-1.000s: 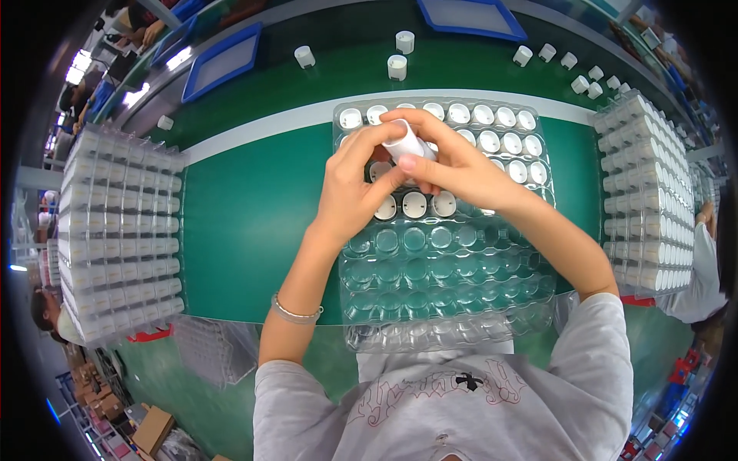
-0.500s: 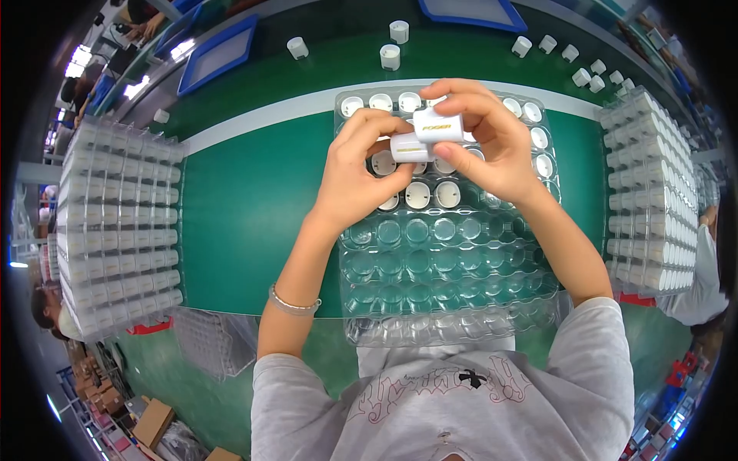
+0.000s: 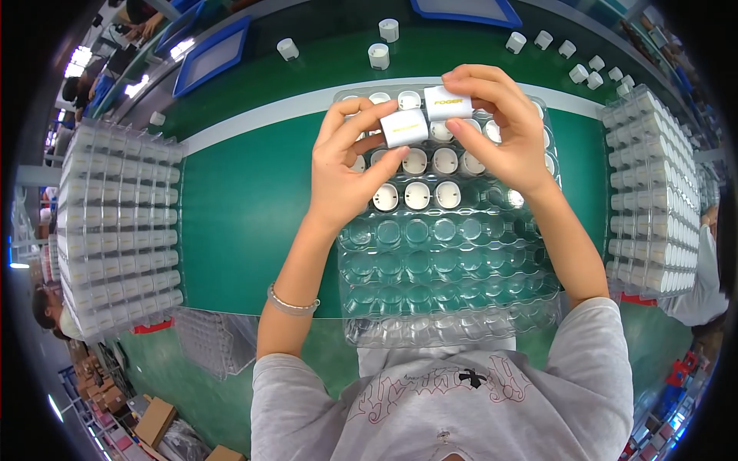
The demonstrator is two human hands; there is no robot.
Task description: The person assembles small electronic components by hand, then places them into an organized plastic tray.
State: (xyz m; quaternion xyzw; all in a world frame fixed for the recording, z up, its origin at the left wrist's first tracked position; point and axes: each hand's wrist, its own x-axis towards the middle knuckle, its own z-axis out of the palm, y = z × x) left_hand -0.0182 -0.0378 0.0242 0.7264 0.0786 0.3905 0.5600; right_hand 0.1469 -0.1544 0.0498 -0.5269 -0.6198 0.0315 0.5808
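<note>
Brown cardboard boxes (image 3: 157,421) lower left

Clearance: open lanes mid-left and far side, flanks walled.
Bare green mat (image 3: 246,223) between the left tray stack (image 3: 115,230) and the clear blister tray (image 3: 453,292) is passable. The right tray stack (image 3: 653,192) sits just beside the blister tray, leaving a tight gap. The far strip has scattered white chargers (image 3: 378,55), well apart. Both hands (image 3: 350,165) (image 3: 500,131) block the tray's filled far rows.

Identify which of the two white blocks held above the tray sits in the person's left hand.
The lower, left-hand white block, pinched by the left hand; the other block sits higher, gripped by the right hand.
</note>
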